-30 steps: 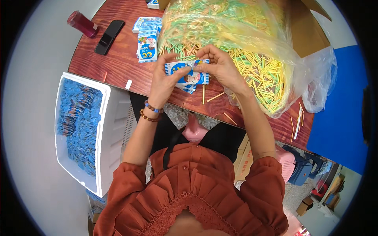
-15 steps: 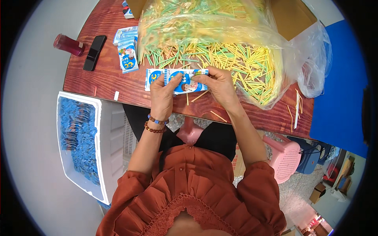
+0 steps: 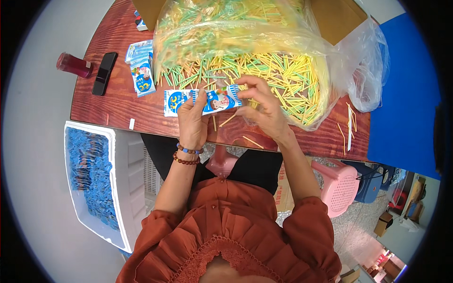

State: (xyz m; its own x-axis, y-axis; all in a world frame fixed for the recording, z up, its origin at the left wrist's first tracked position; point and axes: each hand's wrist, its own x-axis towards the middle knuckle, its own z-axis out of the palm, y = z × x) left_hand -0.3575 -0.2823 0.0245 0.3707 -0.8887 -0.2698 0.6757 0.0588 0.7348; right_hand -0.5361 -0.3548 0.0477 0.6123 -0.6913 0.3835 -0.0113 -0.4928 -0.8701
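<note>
Pinched between the thumb and fingers of my left hand (image 3: 192,115) are blue-and-white printed sachets (image 3: 220,100), lying end to end or overlapping just above the table's near side. My right hand (image 3: 264,111) is apart from their right end, thumb and fingers spread, nothing visible in its grasp. Beyond both hands lies a big heap of thin yellow, green and orange sticks (image 3: 288,80), spilling out of a clear plastic bag (image 3: 236,30). A small pile of similar sachets (image 3: 142,75) rests to the left of the heap.
A black phone (image 3: 104,73) and a dark red bottle (image 3: 74,65) lie at the table's left. Below them stands a white foam box (image 3: 113,160) holding many blue packets. Loose sticks (image 3: 348,129) lie near the right edge. A pink stool (image 3: 338,186) stands below right.
My right hand has let go of the sachets' right end, its fingers now spread apart from it. My left hand still holds them. The whole view has shifted slightly.
</note>
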